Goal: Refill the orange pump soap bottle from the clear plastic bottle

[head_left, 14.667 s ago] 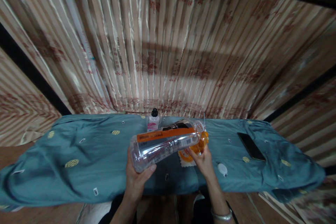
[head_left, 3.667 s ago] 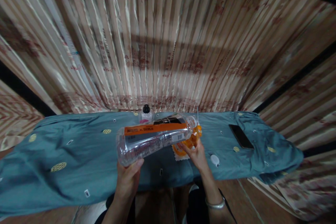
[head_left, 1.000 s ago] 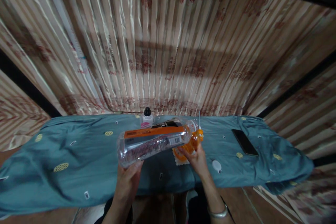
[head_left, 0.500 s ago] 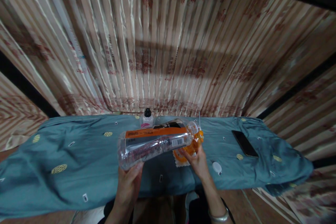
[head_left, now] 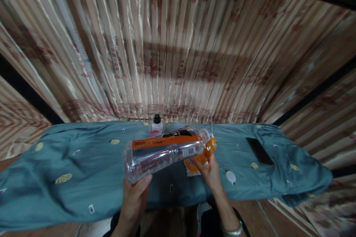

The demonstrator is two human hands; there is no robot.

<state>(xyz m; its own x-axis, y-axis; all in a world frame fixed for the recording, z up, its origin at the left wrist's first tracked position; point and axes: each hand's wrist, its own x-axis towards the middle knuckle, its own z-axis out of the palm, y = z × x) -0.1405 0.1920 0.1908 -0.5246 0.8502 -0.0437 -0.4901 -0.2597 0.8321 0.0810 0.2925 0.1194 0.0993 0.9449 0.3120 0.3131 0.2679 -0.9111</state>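
Note:
My left hand (head_left: 136,194) is closed around the base of a large clear plastic bottle (head_left: 164,155) with an orange and black label. The bottle lies nearly level in the air, its open mouth (head_left: 205,135) tipped a little up and to the right. My right hand (head_left: 209,170) grips a small translucent orange container (head_left: 208,149) right by that mouth; whether the two touch I cannot tell. Below my right fingers, an orange and white piece with a wavy edge (head_left: 191,170) is partly covered. A thin pale stick (head_left: 211,126) rises behind the orange container.
Behind the large bottle stands a small clear bottle with a black cap (head_left: 157,124). To the right on the teal patterned cloth (head_left: 91,170) lie a white round lid (head_left: 230,177) and a black phone (head_left: 260,152). A pleated curtain (head_left: 172,44) hangs along the back, and dark poles slant at both sides.
The base of the large bottle has dropped slightly and moved a little left with my left hand. My right hand and the orange container stay almost in place.

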